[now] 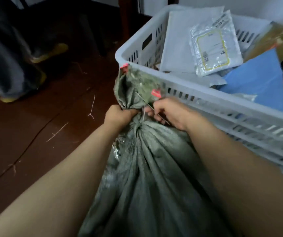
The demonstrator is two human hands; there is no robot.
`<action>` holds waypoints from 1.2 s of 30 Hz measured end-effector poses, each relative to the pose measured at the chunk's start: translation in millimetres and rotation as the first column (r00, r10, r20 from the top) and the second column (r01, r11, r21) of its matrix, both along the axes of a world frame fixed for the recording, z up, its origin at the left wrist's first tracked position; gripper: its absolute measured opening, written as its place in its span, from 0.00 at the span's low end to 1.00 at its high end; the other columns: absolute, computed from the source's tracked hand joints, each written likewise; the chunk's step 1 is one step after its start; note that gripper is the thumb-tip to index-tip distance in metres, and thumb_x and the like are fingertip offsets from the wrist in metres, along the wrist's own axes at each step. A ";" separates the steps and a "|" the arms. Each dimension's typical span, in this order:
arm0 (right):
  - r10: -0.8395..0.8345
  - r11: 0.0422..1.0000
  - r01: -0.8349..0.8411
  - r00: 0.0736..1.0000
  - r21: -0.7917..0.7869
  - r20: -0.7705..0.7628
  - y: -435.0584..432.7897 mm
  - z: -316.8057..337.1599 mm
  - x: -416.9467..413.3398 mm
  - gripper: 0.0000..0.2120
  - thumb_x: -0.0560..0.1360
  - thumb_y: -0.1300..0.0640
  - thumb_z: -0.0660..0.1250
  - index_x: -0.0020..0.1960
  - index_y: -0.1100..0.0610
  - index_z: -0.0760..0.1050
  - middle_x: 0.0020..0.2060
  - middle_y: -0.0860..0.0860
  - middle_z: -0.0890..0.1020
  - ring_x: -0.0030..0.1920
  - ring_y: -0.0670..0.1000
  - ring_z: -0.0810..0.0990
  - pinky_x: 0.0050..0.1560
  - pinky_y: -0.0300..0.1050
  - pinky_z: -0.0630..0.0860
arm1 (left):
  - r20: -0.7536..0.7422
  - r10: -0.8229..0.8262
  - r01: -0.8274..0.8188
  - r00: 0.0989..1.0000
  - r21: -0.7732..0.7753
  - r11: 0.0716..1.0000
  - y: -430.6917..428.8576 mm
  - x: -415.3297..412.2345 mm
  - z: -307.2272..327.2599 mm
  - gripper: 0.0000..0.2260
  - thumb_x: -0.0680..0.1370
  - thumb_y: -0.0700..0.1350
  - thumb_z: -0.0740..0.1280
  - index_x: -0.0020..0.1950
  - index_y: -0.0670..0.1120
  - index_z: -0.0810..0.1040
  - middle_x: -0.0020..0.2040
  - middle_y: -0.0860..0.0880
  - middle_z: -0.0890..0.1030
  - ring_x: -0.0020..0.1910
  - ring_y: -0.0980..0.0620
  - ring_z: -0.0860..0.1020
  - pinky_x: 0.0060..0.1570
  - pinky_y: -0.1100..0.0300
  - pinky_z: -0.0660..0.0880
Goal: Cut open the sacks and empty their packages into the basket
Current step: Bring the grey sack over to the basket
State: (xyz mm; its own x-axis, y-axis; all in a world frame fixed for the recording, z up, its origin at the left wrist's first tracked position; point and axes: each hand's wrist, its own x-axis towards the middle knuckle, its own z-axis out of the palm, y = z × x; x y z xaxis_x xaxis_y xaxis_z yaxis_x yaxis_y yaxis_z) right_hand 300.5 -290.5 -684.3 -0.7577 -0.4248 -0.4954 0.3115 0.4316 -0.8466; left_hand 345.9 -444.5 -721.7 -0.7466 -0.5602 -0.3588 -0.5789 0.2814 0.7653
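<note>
Left hand (118, 115) clenched on the sack (147, 168) neck; bare floor (34, 127) open to its left. Right hand (169, 112) grips a thin blade (145, 104) at the tie, basket (197, 98) wall just behind it. Packages (212, 43) lie in the basket beyond.

Two bare forearms and hands, seen from above

Both arms are uncovered from the lower edge of the view to the fingers: no sleeves, gloves, watch or rings show on the left hand (118, 115) or the right hand (169, 112). Knuckles and wrists look smooth and unmarked.
</note>
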 end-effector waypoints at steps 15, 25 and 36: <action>0.047 0.982 -0.033 0.996 -0.184 0.071 32.7 35.5 35.1 0.12 0.80 0.67 0.57 0.59 0.65 0.74 0.35 0.54 0.76 0.29 0.45 0.69 0.27 0.37 0.66 | 0.103 0.152 -0.181 0.983 0.398 0.899 -19.8 45.7 35.0 0.30 0.66 0.64 0.67 0.58 0.43 0.77 0.48 0.42 0.83 0.40 0.45 0.80 0.44 0.56 0.77; -0.184 0.968 0.181 0.983 -0.174 0.000 44.5 43.7 34.1 0.11 0.80 0.56 0.62 0.45 0.62 0.77 0.26 0.50 0.71 0.20 0.42 0.61 0.18 0.33 0.57 | 0.139 0.087 -0.138 0.986 0.409 0.902 -22.8 60.4 45.2 0.24 0.72 0.66 0.64 0.46 0.44 0.76 0.41 0.45 0.76 0.37 0.48 0.74 0.40 0.59 0.67; -0.171 0.970 0.184 0.981 0.162 -0.088 16.9 45.4 49.8 0.33 0.76 0.38 0.59 0.72 0.59 0.63 0.60 0.57 0.77 0.53 0.55 0.77 0.55 0.53 0.75 | 0.016 0.052 -0.054 0.998 0.422 0.905 -0.9 52.7 62.4 0.18 0.79 0.56 0.62 0.54 0.41 0.75 0.42 0.44 0.80 0.34 0.48 0.78 0.31 0.62 0.75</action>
